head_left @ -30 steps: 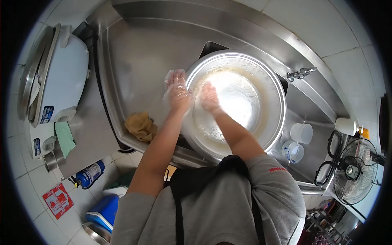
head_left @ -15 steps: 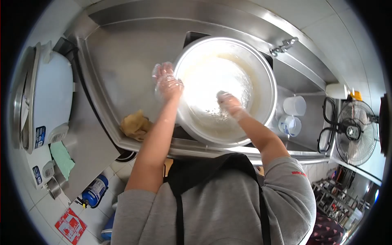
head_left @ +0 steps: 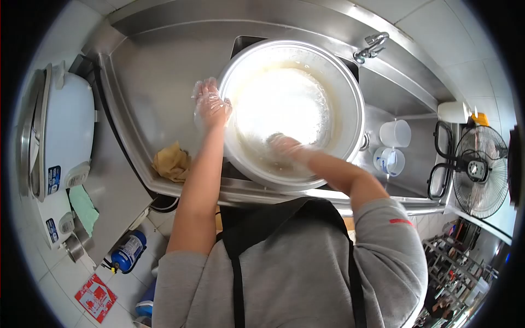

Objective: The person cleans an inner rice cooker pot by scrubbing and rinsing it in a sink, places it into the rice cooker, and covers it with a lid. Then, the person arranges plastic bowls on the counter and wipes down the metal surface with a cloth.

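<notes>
A large round metal pot (head_left: 350, 109) rests on the steel sink (head_left: 164, 65), its inside bright with glare and wet along the walls. In a clear plastic glove, my left hand (head_left: 211, 105) lies against the pot's left rim with its fingers spread. My right hand (head_left: 285, 146) is down inside the pot near its lower wall, blurred by motion. Whether that hand holds anything cannot be made out. A crumpled tan cloth (head_left: 171, 162) lies on the sink's front left, below my left hand.
Two plastic tubs (head_left: 395, 134) (head_left: 389, 161) stand in the basin right of the pot. Behind them is a tap (head_left: 372, 47). A fan (head_left: 479, 171) is at the far right. Rice cookers (head_left: 68, 131) stand at the left, above a blue extinguisher (head_left: 129, 251).
My right hand has moved from the pot's left side to its middle, then toward the lower wall. My left hand stays by the left rim. The whole view has shifted.
</notes>
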`<state>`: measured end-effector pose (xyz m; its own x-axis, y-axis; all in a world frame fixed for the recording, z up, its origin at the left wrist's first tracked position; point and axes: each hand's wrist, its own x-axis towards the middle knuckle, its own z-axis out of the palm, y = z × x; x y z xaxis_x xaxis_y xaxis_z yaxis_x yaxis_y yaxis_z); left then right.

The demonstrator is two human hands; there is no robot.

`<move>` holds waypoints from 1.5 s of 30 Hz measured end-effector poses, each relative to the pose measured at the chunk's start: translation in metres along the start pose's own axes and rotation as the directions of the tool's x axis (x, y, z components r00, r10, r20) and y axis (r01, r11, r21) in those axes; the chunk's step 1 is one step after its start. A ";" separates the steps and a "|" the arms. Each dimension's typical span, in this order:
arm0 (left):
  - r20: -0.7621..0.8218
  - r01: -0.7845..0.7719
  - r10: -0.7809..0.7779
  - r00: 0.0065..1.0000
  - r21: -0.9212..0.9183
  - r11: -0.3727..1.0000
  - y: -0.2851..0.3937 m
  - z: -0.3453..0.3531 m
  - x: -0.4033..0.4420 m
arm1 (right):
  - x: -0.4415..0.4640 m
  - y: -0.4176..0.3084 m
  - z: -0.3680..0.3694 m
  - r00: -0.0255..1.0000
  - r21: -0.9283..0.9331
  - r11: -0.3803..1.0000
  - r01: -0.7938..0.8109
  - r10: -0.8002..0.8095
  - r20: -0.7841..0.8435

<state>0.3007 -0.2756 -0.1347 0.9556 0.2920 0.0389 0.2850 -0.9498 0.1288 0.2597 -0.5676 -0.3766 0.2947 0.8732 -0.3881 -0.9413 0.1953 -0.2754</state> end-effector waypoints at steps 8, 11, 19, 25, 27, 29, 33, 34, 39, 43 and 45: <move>-0.040 -0.023 0.019 0.999 -0.120 0.993 -0.006 -0.005 0.009 | 0.040 -0.133 0.100 0.623 -0.818 -0.323 -0.475 -0.780 -0.054; -0.009 -0.019 0.018 1.000 -0.105 0.994 -0.004 -0.001 0.005 | -0.008 -0.169 0.045 0.379 -0.779 -0.125 -0.614 -0.913 -0.152; -0.080 -0.034 0.026 0.996 -0.096 0.995 -0.008 0.011 0.007 | 0.099 -0.213 0.087 -0.108 -0.540 0.146 0.829 -0.905 -0.411; -0.085 0.045 -0.064 0.994 -0.207 0.977 -0.010 0.017 0.010 | 0.204 -0.120 0.127 0.467 -0.826 0.486 0.285 -0.823 -0.323; -0.089 0.037 -0.053 0.995 -0.181 0.983 -0.007 0.015 0.010 | 0.204 -0.141 0.101 0.577 -0.658 0.633 0.408 -0.737 -0.352; -0.084 0.043 -0.059 0.995 -0.187 0.981 -0.009 0.013 0.008 | 0.203 -0.184 0.083 0.504 -0.198 0.653 0.731 -0.712 -0.489; -0.045 0.091 -0.108 0.993 -0.280 0.956 -0.003 0.000 0.012 | 0.165 -0.238 0.103 0.274 -0.295 0.669 0.682 -0.608 -0.745; -0.010 0.125 -0.134 0.991 -0.305 0.944 -0.001 -0.001 0.003 | 0.195 -0.224 0.054 0.174 -0.672 0.637 0.376 -0.762 -0.624; -0.212 -0.006 -0.044 0.976 -0.228 0.974 -0.005 0.011 0.006 | 0.151 -0.061 0.182 0.608 -0.983 0.181 -0.028 -0.777 -0.161; -0.124 0.041 -0.067 0.990 -0.204 0.978 -0.006 0.015 0.008 | 0.004 -0.043 0.190 0.920 -0.959 -0.205 -0.198 0.297 -0.254; -0.073 0.067 -0.084 0.994 -0.214 0.974 -0.006 0.011 0.006 | -0.076 -0.078 0.222 0.914 -0.867 -0.384 -0.316 0.122 -0.387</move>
<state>0.3058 -0.2691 -0.1462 0.9204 0.3780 0.0998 0.3254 -0.8821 0.3406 0.2740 -0.5500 -0.1305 0.2182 0.6488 -0.7290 0.4112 -0.7386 -0.5342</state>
